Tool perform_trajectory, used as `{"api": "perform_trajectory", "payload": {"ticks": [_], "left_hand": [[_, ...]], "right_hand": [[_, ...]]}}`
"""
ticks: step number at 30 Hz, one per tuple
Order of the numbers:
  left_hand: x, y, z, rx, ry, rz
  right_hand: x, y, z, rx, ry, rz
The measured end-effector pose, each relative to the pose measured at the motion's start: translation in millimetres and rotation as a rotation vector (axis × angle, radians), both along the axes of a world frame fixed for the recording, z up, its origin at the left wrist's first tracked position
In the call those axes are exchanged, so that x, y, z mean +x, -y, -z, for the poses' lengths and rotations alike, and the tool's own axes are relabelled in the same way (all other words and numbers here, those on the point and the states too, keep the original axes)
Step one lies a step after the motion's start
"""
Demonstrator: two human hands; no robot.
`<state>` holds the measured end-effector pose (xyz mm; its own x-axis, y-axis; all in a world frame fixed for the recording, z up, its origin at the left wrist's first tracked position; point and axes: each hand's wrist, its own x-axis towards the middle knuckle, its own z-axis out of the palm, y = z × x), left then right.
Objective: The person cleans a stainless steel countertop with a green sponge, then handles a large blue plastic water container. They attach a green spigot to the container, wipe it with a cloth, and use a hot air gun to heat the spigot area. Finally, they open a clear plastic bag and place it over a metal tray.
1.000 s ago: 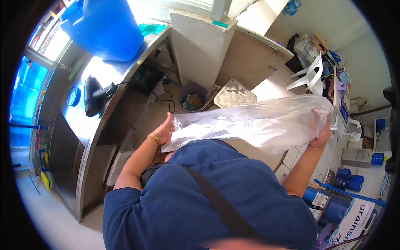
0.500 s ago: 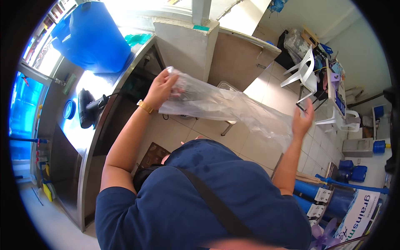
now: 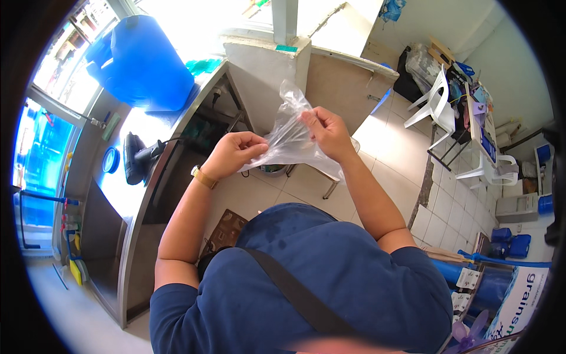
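A clear plastic bag [image 3: 287,138], bunched and creased, hangs between my two hands in front of my chest. My left hand [image 3: 236,154], with a gold watch at the wrist, pinches the bag's left edge. Higher up and to the right, my right hand [image 3: 328,132] grips a gathered part of the bag between thumb and fingers. A loose end of the plastic sticks up above my hands, and the lower part drapes below my right hand.
On the metal counter [image 3: 171,133] at left stand a blue jerrycan [image 3: 147,65], a black handheld device [image 3: 138,157] and a blue cap [image 3: 111,160]. Behind the bag is a low wall [image 3: 345,88]. White plastic chairs [image 3: 433,106] are at far right, and blue cylinders [image 3: 492,286] at near right.
My right hand has moved left, bringing the stretched-out bag together. The bag is now bunched between my hands, and my right hand has closed on it. My left hand is slightly lower.
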<state>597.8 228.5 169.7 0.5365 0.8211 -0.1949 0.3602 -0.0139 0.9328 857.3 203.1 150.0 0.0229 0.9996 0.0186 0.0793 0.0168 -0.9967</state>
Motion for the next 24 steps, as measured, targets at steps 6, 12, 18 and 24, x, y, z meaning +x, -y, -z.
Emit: {"api": "perform_trajectory", "payload": {"ticks": [6, 12, 18, 24], "left_hand": [[7, 10, 4, -0.472, 0.401, -0.224], [31, 20, 25, -0.624, 0.722, -0.168], [26, 17, 34, -0.607, 0.922, -0.278], [7, 5, 37, -0.658, 0.899, -0.313]], "right_hand": [[-18, 19, -13, 0.812, 0.61, 0.557], [-43, 38, 24, 0.042, -0.149, 0.0], [-15, 36, 66, -0.071, -0.455, 0.17], [42, 46, 96, -0.27, -1.004, 0.441]]}}
